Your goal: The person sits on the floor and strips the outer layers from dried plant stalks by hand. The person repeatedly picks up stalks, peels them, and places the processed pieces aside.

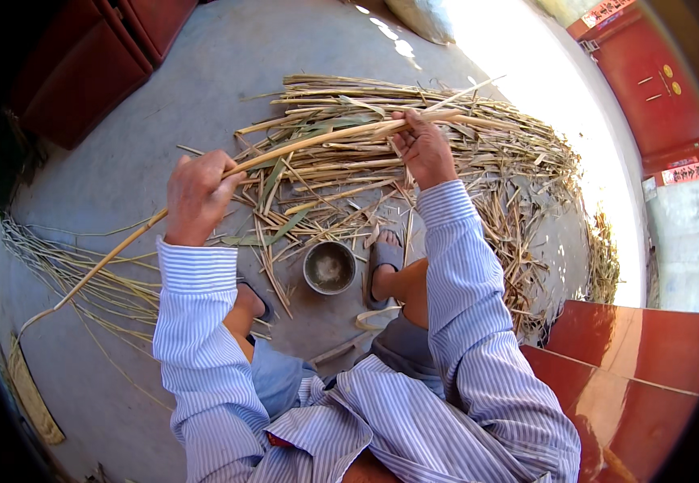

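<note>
A long, pale yellow reed-like stalk (317, 141) runs across in front of me, its thin end reaching down to the far left. My left hand (200, 193) is closed around it near its middle. My right hand (426, 151) pinches its thicker end, where a dry strip of sheath (466, 95) sticks out beyond the fingers. Under both hands lies a heap of dry stalks (341, 169) with leaves and loose husk strips among them. Between my feet stands a round metal bowl (329, 268) with what looks like some liquid in it.
Slender stalks (76, 270) lie bundled on the concrete floor (164, 105) to the left. Peeled husks (518, 249) spread to the right. A dark red sofa or chair (84, 64) stands far left, red doors (651, 80) far right. Red tiles (631, 342) lie near right.
</note>
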The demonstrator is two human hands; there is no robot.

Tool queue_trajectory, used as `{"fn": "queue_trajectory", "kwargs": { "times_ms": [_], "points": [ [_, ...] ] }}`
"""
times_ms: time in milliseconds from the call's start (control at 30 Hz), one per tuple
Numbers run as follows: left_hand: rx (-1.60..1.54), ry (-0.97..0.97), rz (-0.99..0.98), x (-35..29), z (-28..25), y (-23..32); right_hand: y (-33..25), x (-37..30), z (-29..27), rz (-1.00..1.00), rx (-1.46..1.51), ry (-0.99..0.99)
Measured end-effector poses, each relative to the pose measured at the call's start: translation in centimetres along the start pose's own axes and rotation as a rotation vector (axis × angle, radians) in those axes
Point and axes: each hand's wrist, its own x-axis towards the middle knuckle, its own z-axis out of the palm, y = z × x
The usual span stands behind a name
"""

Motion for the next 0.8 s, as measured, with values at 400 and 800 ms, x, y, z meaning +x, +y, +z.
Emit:
{"fn": "queue_trajectory", "kwargs": {
  "times_ms": [400,800],
  "points": [
    [0.052,0.051,0.306,0.7,4.3,2.6,4.2,-3.2,4.1,0.218,-0.045,-0.199],
    [0.110,-0.113,0.235,-2.0,3.0,3.2,-3.3,6.9,-26.4,0.080,-0.048,0.369]
  ]
}}
